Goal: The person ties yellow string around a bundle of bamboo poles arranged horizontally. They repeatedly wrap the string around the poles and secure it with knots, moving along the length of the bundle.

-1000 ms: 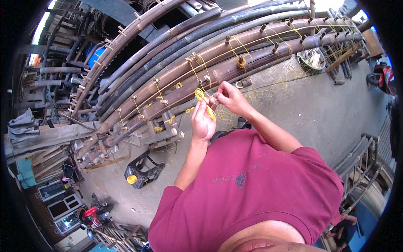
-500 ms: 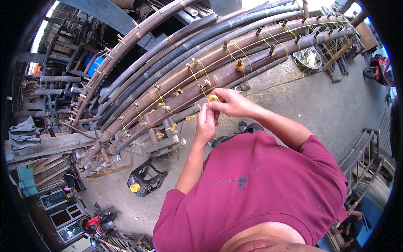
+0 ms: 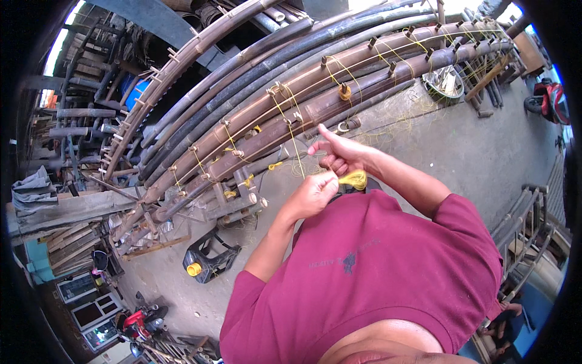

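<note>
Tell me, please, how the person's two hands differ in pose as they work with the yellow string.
The left hand is closed into a loose fist, pinching the yellow string; the right hand is partly open, one finger stretched straight toward the bamboo poles. The left hand sits lower, nearer the red shirt; the right hand is higher, closer to the poles. Both are bare and meet at the same yellow bundle.

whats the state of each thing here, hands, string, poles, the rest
left hand: closed, pinching the yellow string
right hand: raised, forefinger out, string running by its fingers
yellow string bundle: wound, between the two hands
bamboo poles: lying side by side, tied with yellow string
black jerrycan: lying on its side on the floor, yellow cap on
round basket: on the floor beside the poles
</note>
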The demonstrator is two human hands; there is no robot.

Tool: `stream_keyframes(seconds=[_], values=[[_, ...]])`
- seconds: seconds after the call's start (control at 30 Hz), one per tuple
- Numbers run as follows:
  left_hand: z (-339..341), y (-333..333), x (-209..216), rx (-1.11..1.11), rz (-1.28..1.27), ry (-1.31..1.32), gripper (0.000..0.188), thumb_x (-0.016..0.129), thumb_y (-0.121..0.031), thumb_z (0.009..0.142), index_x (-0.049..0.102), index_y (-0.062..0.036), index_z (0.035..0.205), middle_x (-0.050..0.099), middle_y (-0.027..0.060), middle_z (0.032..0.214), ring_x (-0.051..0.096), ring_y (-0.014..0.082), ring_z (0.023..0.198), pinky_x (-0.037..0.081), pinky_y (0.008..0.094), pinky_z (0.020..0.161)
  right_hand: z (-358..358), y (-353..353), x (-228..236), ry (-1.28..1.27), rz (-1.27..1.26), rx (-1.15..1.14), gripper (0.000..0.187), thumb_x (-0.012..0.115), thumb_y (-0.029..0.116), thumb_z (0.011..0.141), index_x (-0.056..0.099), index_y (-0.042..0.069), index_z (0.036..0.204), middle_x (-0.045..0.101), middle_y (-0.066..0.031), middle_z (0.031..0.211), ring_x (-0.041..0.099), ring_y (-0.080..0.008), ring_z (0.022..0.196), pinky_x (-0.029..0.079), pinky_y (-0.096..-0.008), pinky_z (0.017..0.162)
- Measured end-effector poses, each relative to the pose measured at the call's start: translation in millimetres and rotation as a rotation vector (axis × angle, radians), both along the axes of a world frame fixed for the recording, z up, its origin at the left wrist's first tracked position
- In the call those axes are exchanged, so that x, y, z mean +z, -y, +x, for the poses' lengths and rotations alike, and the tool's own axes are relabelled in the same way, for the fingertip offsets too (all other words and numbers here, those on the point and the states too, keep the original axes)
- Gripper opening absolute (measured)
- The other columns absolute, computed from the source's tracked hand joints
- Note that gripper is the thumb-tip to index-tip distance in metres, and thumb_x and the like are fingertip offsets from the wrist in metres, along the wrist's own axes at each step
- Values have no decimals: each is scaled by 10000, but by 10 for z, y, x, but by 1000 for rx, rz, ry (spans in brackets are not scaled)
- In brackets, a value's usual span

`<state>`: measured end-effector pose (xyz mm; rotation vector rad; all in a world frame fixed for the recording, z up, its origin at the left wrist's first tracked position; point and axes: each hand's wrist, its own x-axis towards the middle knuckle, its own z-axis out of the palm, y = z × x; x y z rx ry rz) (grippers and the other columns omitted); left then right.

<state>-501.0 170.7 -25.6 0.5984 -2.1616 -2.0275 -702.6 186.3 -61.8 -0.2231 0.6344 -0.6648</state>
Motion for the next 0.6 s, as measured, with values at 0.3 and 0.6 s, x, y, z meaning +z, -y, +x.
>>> stream_keyframes(seconds=[0.3,0.6], values=[[88,185,-308,-39,152,43,225,522,-188,943,575,-35,787,502,-7,684,489,90,604,419,263,546,92,2,-57,-137,-54,-136,571,245,680,950,450,148,975,373,51,582,340,-91,439,310,-266,401],[22,242,-418,123,195,86,179,484,-122,895,600,-53,778,583,16,718,513,106,590,406,245,558,47,-11,-73,-187,-506,-44,593,246,663,960,440,112,1062,531,-61,815,546,-144,627,472,-289,572]])
